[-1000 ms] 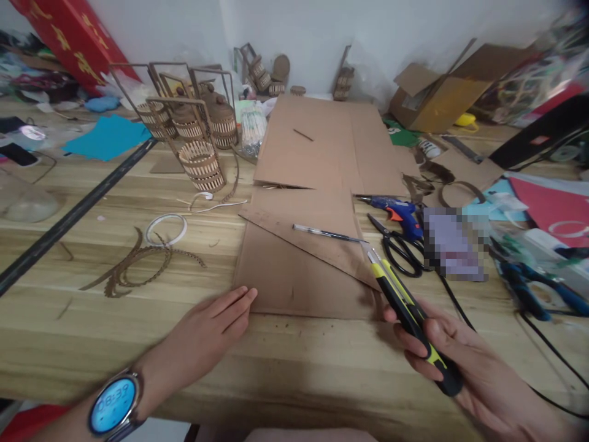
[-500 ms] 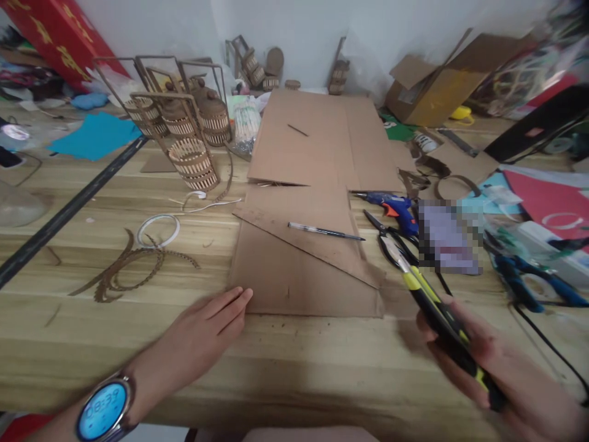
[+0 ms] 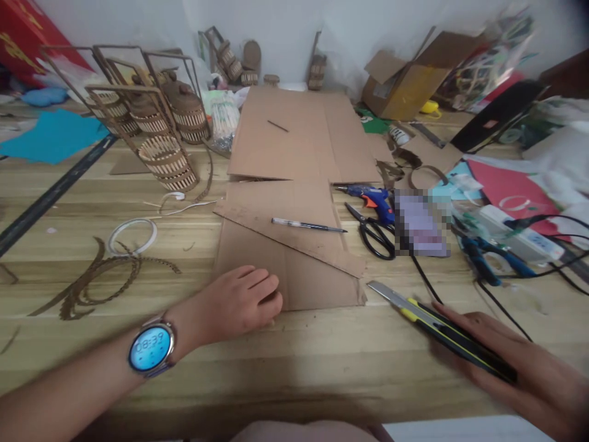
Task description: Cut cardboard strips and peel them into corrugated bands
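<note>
Gripping the cutter [image 3: 442, 329] in our right hand [image 3: 534, 374] beside the cardboard [image 3: 317, 285], we curl our left hand [image 3: 243, 301] over its near corner, hold unclear; our wooden table [image 3: 317, 356] fronts a pale wall [image 3: 280, 37].

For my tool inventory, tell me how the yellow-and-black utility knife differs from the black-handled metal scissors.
The knife is in the right hand; the scissors lie on the wooden table. The knife's handle is straight with yellow parts; the scissors' handles are plain black loops. Both have grey metal blades.
</note>
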`<state>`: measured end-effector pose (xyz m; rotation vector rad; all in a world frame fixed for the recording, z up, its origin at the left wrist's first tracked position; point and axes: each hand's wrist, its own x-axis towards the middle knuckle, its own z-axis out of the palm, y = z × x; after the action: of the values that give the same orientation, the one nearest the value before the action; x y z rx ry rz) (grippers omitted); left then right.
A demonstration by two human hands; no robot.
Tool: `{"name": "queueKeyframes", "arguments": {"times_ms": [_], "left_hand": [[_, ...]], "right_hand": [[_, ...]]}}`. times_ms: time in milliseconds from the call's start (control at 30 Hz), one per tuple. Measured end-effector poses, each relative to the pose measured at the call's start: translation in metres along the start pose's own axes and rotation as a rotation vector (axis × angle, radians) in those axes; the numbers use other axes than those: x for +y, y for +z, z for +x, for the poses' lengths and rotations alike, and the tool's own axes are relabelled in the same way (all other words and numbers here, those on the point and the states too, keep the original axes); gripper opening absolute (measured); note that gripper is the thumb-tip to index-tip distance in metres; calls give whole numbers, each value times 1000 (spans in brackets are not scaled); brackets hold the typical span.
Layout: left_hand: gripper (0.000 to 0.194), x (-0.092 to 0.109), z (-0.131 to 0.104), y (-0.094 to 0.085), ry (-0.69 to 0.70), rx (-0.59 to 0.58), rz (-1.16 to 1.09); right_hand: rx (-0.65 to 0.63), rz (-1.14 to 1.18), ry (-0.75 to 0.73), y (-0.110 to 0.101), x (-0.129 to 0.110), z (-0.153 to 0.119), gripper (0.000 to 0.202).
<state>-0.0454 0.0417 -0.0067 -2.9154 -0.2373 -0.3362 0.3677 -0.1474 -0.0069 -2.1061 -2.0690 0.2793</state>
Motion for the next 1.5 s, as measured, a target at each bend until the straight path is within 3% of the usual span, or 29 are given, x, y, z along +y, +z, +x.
{"name": "queueKeyframes", "arguments": {"times_ms": [133,267,467,767,933,1100,1300,1500], "left_hand": [[28,-2,10,11,56,47,-104],[39,1,14,18,70,-26,-199],[40,3,13,25,54,-72,-263],[43,-1,17,23,42,-79,-278],[51,-9,24,22,24,-133,-269],[36,-18,49,17,64,-154,-298],[37,-25,82,34,178,-142,-337],[41,-25,81,42,194,-126,-414]], "right_hand": [[-42,31,-89,6,-1,0,53],[-19,21,-191,0,-14,14,47],[56,2,-321,-8,-22,32,45],[-113,43,-185,-9,-16,35,47],[-137,49,-185,-15,-19,45,47],[-191,19,-174,-16,-22,51,48],[-124,-22,-229,-3,-28,51,41],[-30,-95,-333,13,-36,46,47]]}}
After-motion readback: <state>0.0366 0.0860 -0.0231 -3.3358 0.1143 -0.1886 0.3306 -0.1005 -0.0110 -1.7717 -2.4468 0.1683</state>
